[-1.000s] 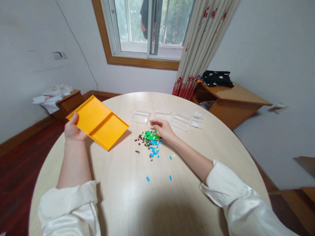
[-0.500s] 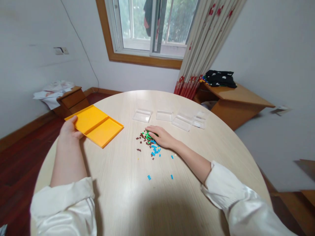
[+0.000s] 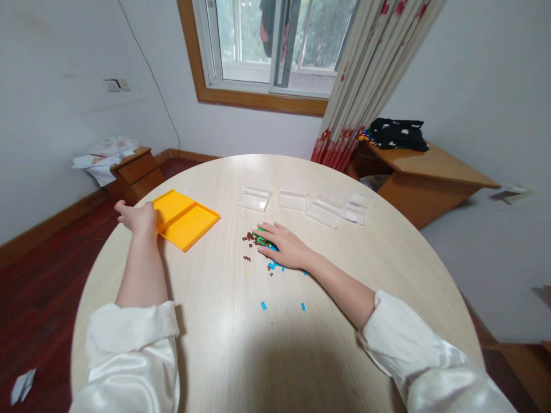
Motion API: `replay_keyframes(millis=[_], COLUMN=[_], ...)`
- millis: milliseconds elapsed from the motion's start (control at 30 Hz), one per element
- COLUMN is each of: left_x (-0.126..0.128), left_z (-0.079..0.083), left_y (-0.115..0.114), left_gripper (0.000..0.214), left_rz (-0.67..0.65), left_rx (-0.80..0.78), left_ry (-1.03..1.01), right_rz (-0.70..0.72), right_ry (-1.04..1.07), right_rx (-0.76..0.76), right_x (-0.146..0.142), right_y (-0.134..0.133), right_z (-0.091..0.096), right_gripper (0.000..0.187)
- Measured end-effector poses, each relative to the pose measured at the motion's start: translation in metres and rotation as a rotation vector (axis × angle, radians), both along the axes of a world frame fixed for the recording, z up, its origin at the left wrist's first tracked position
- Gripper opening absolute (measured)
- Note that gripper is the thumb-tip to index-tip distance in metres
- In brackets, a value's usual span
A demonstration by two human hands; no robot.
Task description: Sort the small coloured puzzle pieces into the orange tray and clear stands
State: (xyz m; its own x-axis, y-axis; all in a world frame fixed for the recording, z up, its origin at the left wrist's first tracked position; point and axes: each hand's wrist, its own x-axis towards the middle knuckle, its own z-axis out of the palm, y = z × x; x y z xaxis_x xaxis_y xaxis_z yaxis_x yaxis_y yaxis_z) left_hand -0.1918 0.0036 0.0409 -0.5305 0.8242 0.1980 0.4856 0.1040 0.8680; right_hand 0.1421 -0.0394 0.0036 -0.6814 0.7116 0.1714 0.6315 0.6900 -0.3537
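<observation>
My right hand (image 3: 280,245) lies flat, palm down, fingers stretched out, over a small pile of tiny green, blue and brown bricks (image 3: 255,240) near the middle of the round wooden table (image 3: 224,344). Most of the pile is hidden under the hand. My left hand (image 3: 138,217) rests at the near left corner of a yellow two-compartment tray (image 3: 185,217), which lies flat on the table; the fingers are curled against its edge. Two loose blue bricks (image 3: 263,305) lie nearer to me.
Several clear plastic boxes (image 3: 253,199) stand in a row beyond the pile. A low wooden desk (image 3: 422,163) with dark clothes sits at the right, a small cabinet (image 3: 135,172) with papers at the left. A window and curtain are behind.
The tilted yellow tray has come down flat onto the table. My right hand has lowered and spread flat over the brick pile.
</observation>
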Motion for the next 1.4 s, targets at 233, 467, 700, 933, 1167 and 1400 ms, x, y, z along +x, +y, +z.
replay_keyframes(millis=[233,467,700,933,1167,1400], left_x=[-0.003,0.055,0.127,0.131,0.131,0.129], left_z=[-0.012,-0.008,-0.03,-0.03,-0.032,-0.035], left_y=[0.005,0.028,0.021,0.009,-0.006,-0.017], left_gripper=[0.053,0.034,0.046,0.034,0.03,0.029], left_rz=[0.49,-0.255,-0.715,-0.597,-0.457,-0.309], left_rx=[-0.015,0.127,-0.031,-0.027,-0.067,-0.023], left_ry=[0.053,0.479,0.853,0.931,0.959,0.94], right_rz=[-0.005,-0.002,0.012,0.024,-0.054,-0.519], right_ry=[0.05,0.088,0.119,0.149,0.309,0.127], right_rx=[0.011,-0.007,-0.006,-0.04,0.113,0.254], right_x=[0.0,-0.001,-0.001,-0.002,0.004,0.019], right_y=[0.0,0.0,0.001,-0.001,0.015,0.046], right_z=[-0.003,-0.004,-0.006,-0.002,-0.005,-0.015], right_gripper=[0.045,0.044,0.043,0.041,0.029,0.04])
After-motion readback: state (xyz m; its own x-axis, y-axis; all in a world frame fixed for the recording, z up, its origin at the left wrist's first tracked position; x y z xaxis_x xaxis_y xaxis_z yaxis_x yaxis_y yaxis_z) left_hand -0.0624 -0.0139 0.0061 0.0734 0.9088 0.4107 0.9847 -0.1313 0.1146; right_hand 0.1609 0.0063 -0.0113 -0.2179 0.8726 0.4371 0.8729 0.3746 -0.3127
